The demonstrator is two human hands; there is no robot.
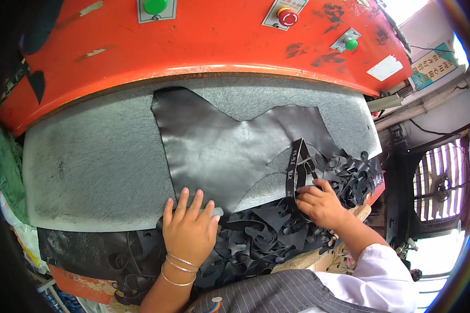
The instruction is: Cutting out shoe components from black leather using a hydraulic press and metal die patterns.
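A dark, irregular sheet of leather [214, 135] lies on the grey, scuffed cutting bed. My left hand [190, 224] rests palm down on its near edge, fingers stretched and spread. A small pale grey piece [217, 212] shows beside its index finger and thumb; whether the hand holds it I cannot tell. At the right, my right hand [318, 203] is closed on the near end of a black metal cutting die [293, 169], a narrow frame with light markings. The die stands by the sheet's right-hand edge, partly hidden by my fingers.
Black leather offcuts [266, 229] heap along the bed's near edge and right side. Behind the bed [89, 156] rises an orange-red machine beam [203, 47] with green buttons [155, 5] and a red knob [288, 17]. A black fan [441, 185] stands far right.
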